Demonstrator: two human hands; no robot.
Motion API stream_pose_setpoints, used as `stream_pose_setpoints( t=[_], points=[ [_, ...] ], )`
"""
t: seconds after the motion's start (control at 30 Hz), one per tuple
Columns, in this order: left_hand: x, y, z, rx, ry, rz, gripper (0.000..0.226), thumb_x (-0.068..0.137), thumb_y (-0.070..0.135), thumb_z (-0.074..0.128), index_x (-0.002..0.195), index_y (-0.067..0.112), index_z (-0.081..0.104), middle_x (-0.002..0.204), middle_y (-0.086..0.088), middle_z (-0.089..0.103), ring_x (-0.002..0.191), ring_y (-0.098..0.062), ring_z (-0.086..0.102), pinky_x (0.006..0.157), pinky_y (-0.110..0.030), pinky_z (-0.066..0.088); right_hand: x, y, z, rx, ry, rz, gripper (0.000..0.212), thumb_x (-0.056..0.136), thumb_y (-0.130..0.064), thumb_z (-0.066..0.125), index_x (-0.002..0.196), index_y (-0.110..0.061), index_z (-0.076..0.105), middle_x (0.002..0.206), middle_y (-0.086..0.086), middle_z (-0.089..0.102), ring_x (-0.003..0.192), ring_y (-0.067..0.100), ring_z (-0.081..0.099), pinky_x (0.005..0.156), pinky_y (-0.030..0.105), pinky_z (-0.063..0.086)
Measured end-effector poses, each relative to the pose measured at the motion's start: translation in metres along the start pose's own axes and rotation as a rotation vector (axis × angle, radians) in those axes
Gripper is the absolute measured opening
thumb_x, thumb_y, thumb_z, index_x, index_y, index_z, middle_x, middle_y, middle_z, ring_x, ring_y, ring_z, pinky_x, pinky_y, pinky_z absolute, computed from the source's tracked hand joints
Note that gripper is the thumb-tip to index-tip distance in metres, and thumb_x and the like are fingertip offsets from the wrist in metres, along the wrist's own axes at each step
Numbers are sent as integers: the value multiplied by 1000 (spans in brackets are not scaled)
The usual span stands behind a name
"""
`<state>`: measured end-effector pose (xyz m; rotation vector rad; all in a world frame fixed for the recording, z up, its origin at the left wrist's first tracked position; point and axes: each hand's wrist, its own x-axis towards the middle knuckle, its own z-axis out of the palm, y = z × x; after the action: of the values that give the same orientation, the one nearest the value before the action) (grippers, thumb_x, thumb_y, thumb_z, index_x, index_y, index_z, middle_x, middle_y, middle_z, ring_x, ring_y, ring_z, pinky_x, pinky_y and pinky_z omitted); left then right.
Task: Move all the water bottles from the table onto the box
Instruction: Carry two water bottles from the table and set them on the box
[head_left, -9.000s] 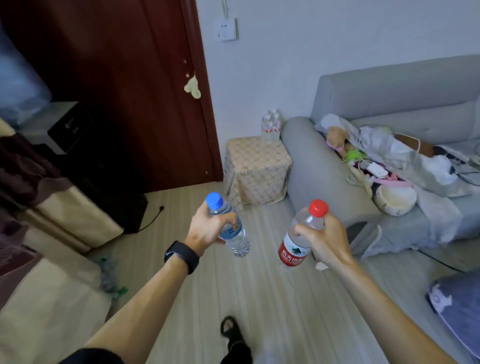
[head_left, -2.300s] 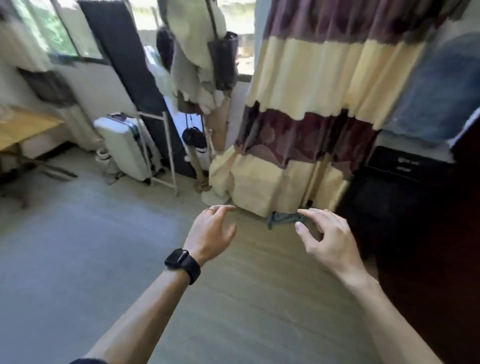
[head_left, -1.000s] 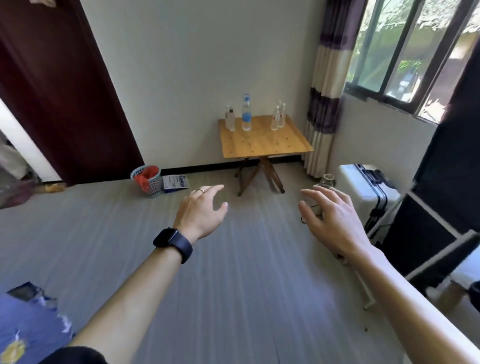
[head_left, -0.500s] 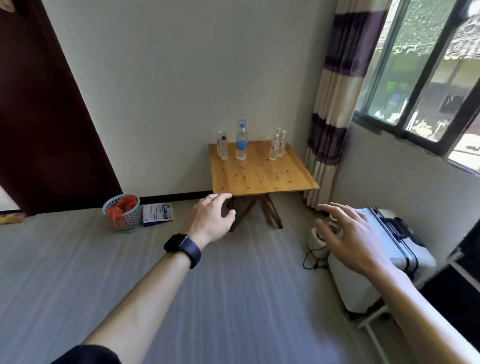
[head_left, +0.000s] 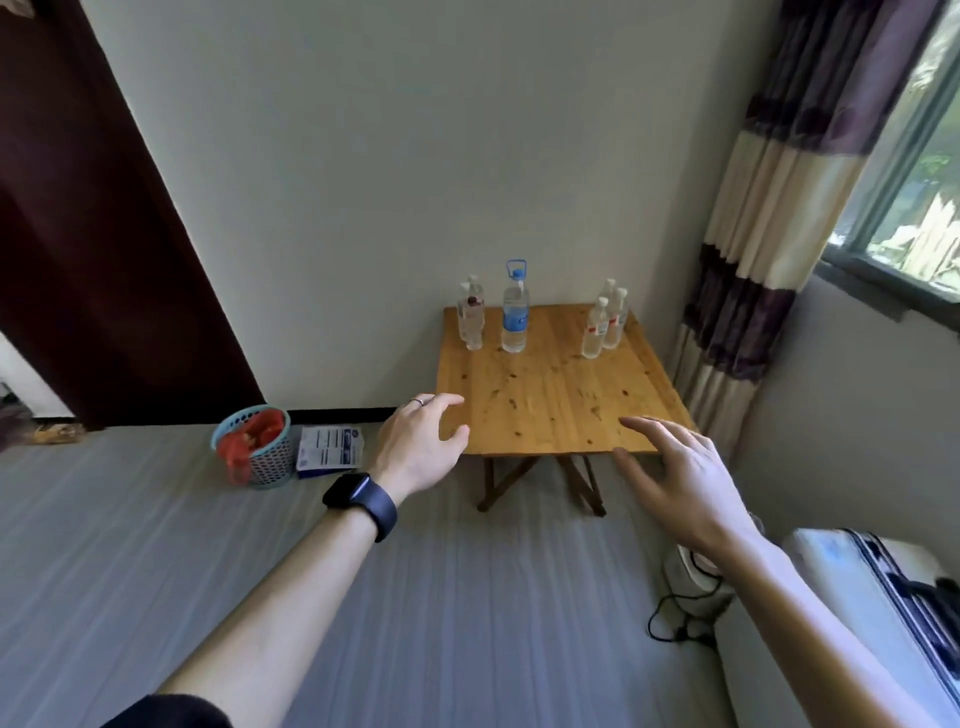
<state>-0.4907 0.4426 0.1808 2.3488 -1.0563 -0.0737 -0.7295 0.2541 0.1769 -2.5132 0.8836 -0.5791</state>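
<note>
Bottles (head_left: 515, 312) stand along wooden table (head_left: 550, 400) against wall (head_left: 415, 156), beside curtain (head_left: 758, 234).

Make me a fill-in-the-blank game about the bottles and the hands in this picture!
1. The tallest bottle on the wooden table has a ____ cap.
2. Both hands, the left hand and the right hand, are holding ____.
3. The black watch is on the ____ wrist.
4. The round basket stands on the floor to the ____ of the table.

Missing words: blue; nothing; left; left
</note>
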Motion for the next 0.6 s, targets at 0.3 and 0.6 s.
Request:
stream_pose_setpoints(
  t=[0.3,0.6],
  points=[
    [145,-43,51,-14,-46,-90,40,97,32,58,136,23,56,137,-3,57,131,-20,47,103,-25,35,165,42,63,30,-94,11,50,95,-55,53,141,-37,51,145,-10,52,140,21,36,110,37,33],
    [329,-36,122,-69,-193,-6,40,97,37,55,135,27,55,139,1,55,128,-20,51,101,-35,46,306,93,94,11,-88,177,48,93,-52,56,139,-36,54,141,-3,56,136,27,42,110,41,35]
  ],
)
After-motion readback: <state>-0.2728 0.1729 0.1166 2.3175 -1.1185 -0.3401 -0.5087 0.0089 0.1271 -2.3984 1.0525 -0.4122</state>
